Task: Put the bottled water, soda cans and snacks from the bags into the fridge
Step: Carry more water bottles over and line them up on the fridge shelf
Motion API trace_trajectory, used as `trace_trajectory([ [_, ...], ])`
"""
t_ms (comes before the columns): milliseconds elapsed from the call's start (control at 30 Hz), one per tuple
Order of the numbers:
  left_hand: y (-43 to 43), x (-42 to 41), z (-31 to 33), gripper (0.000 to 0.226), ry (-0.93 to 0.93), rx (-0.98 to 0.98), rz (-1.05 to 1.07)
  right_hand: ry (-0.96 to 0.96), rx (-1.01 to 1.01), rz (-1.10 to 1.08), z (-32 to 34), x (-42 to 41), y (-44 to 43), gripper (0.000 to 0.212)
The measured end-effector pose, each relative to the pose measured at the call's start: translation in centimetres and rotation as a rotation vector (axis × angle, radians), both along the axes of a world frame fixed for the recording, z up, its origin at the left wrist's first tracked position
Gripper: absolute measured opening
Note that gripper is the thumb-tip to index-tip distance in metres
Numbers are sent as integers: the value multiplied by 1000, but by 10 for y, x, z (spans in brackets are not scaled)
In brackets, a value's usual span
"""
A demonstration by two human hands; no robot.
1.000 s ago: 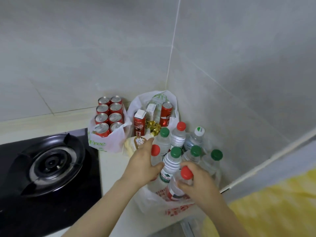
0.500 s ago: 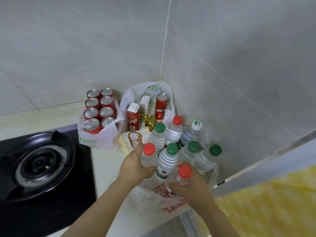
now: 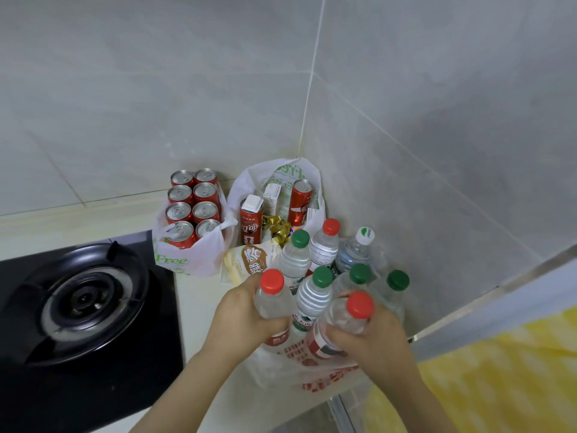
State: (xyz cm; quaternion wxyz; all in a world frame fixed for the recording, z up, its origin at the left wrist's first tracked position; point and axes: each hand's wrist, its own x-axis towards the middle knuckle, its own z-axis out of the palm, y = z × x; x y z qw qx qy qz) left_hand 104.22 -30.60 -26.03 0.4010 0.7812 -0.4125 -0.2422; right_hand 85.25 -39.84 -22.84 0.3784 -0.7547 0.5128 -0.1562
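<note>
**A bottle in each hand, lifting out of the bag**

The left hand [image 3: 246,320] is wrapped around the body of a clear plastic water bottle with a red cap [image 3: 271,300], which stands upright. The right hand [image 3: 374,342] is closed on a second clear red-capped bottle [image 3: 345,321], gripped low near its red-and-white label and leaning toward the person. Taking one bottle per hand looks like a way to halve the trips. The low grips on the bodies, below the necks, should keep slick, heavy bottles from slipping.

Both bottles are still inside the thin white plastic bag with red print [image 3: 315,378], which sags open just below the hands on the pale countertop [image 3: 199,295]. Between the hands stands a ribbed clear bottle with a green cap [image 3: 313,295]. More bottles, capped in green, red and white, are packed upright just beyond the fingers, against the grey tiled corner.

Beyond the left hand, red soda cans with silver tops [image 3: 204,210] fill a white bag in tight rows. Next to them, a second white bag with green print [image 3: 299,173] holds the snacks. A black gas burner [image 3: 84,301] lies well out from the left hand. The fridge is not in view, and every item seen here has yet to go into it.
</note>
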Motion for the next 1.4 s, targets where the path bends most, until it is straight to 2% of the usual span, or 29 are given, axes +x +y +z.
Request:
trace_trajectory([
  [200,17,-4,45,51,43,-133,37,20,-145,42,50,9,5,35],
  [467,42,-5,121,46,-14,-269,117,-187,-178,121,118,14,3,45],
  [667,64,-17,172,45,-134,-333,238,-367,-251,337,163,26,-2,38],
  [1000,106,-63,215,37,-268,-340,507,-563,-244,686,188,47,3,57],
  [1200,155,-98,219,37,-372,-289,753,-624,-194,931,192,64,40,51],
  [1400,236,-142,230,43,-508,-244,991,-737,-149,1147,205,75,113,49],
])
